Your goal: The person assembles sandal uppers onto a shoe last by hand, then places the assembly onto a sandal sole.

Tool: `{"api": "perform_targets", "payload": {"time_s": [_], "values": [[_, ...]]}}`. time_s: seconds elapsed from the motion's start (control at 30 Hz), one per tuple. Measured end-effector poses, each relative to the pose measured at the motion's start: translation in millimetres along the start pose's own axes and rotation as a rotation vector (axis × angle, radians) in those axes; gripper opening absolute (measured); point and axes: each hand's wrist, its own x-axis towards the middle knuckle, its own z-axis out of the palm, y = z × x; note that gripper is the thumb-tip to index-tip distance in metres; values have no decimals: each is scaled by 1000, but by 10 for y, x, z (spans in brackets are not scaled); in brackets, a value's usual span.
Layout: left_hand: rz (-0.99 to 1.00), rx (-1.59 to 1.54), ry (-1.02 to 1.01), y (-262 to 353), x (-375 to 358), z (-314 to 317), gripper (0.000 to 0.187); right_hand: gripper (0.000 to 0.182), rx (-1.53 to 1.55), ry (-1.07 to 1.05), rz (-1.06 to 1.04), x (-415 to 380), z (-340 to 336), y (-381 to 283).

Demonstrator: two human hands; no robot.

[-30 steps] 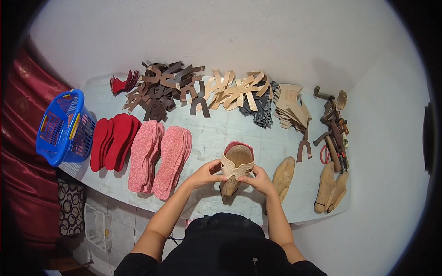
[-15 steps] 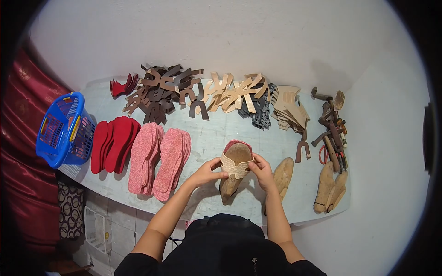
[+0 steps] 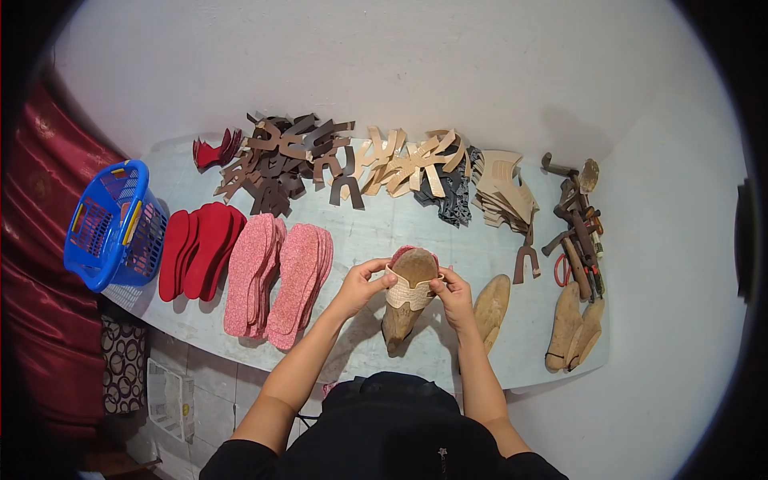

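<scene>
A wooden shoe last stands in front of me with its toe end away from me. Wrapped across it is a beige woven shoe upper, and a pink patterned edge shows beneath the last's far end. My left hand pinches the upper's left edge between thumb and fingers. On the opposite side, my right hand grips the upper's right edge, its thumb on top. The undersides of the fingers are partly hidden. Just right of my right hand lies another wooden last.
Red insoles and pink patterned insoles lie in stacks at left, beside a blue basket. Dark straps, beige straps and tan cut pieces line the back. Hammers and more lasts sit at right.
Both hands have shifted slightly on the woven upper; the left thumb and fingers now sit higher along its left edge. The last stays in nearly the same place.
</scene>
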Motion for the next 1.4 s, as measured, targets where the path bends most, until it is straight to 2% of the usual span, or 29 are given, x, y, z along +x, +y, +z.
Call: {"api": "perform_targets", "payload": {"time_s": [0.1, 0.17, 0.2, 0.27, 0.3, 0.37, 0.4, 0.43, 0.5, 0.53, 0.57, 0.6, 0.63, 0.67, 0.7, 0.77, 0.8, 0.87, 0.9, 1.07, 1.13, 1.2, 1.27, 1.33, 1.4], "values": [[-40, 41, -50, -38, 20, -11, 48, 34, 158, -27, 82, -21, 1, -40], [96, -9, -136, -81, -4, 35, 67, 35, 180, -57, 102, -23, 3, -65], [96, -8, -141, -249, -17, 7, 67, 36, 201, -87, 124, -31, 6, -71], [-20, -53, -325, -682, -31, -75, 83, 37, 195, -70, 139, -37, 45, -59], [-17, -49, -333, -641, -48, -31, 83, 38, 192, -55, 152, -24, 68, -56], [-122, -42, -311, -581, -112, 66, 100, 41, 165, -29, 150, 18, 97, -64], [-92, -26, -286, -638, -92, 59, 91, 45, 139, -15, 154, 32, 128, -62], [-95, -22, -284, -685, -86, 55, 91, 45, 144, -15, 154, 52, 173, -62], [-194, -250, -150, -733, -39, 80, 78, 49, 278, 138, 160, 119, 235, -77], [-242, -317, -67, -652, -59, 162, 71, 49, 279, 147, 147, 121, 228, -9], [-238, -309, -83, -629, -51, 177, 71, 48, 273, 142, 224, 84, 210, 127], [-287, -519, -42, -610, -37, 176, 70, 48, 267, 137, 302, 24, 188, 211], [-336, -731, 1, -499, -17, 210, 69, 43, 208, 39, 292, -69, 170, 183], [-304, -748, 37, -389, -1, 252, 74, 39, 148, -62, 283, -175, 159, 165], [-300, -744, 34, -335, 32, 236, 74, 39, 147, -62, 276, -289, 158, 228], [-242, -1053, -168, -262, 59, 185, 79, 30, 161, -129, 426, -484, 163, 358], [-278, -1071, -63, -171, 72, 218, 81, 30, 161, -129, 427, -525, 203, 316], [-262, -1088, -62, -176, 121, 196, 81, 25, 221, -84, 273, -592, 312, 216], [-247, -1103, -62, -181, 131, 182, 80, 25, 223, -82, 273, -579, 322, 257], [-216, -1168, -48, -172, 185, 154, 78, 17, -36, -121, 45, -443, 292, 327], [-202, -1180, -7, -181, 218, 119, 79, 16, 48, -132, 88, -465, 262, 348], [-53, -1070, 95, -139, 268, 86, 78, 15, 128, -146, 126, -490, 223, 343], [5, -1043, 169, -44, 303, 70, 77, 16, 115, -111, 235, -571, 227, 319], [78, -960, 255, -66, 307, 13, 74, 17, 79, -121, 211, -588, 258, 320], [47, -930, 284, -65, 284, -24, 73, 17, 40, -129, 183, -572, 268, 246]]}}
